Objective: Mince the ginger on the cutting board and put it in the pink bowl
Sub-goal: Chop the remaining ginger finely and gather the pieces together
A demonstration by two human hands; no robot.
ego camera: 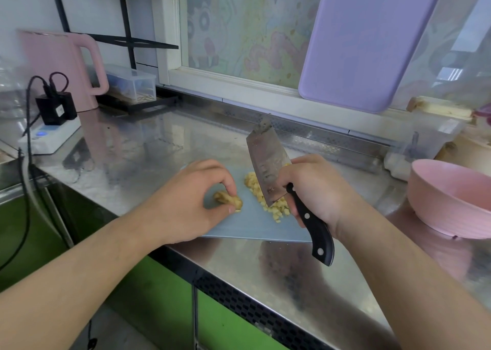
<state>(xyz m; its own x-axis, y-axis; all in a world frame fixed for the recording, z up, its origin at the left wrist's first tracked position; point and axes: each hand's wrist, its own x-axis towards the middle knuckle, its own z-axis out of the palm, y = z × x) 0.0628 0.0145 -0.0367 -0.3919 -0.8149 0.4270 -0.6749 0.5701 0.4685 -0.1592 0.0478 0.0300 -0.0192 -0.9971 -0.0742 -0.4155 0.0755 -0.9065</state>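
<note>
The board [252,230] lay flat under both hands, thin and probably apt to slide on the steel counter [148,148]. The bowl [449,201] stood well to the right of the right hand, off the board, and looked light. The cleaver [268,164] was judged heavy and stiff; it was gripped by the right hand [316,187] high on the black handle, blade raised and tilted above the pile [265,195] of cut bits lying just left of that hand. Those bits looked small, damp and likely to cling. The uncut ginger [229,199], firm and knobbly, was pinched under the curled fingertips of the left hand [191,198], best held there, clear of the edge.
</note>
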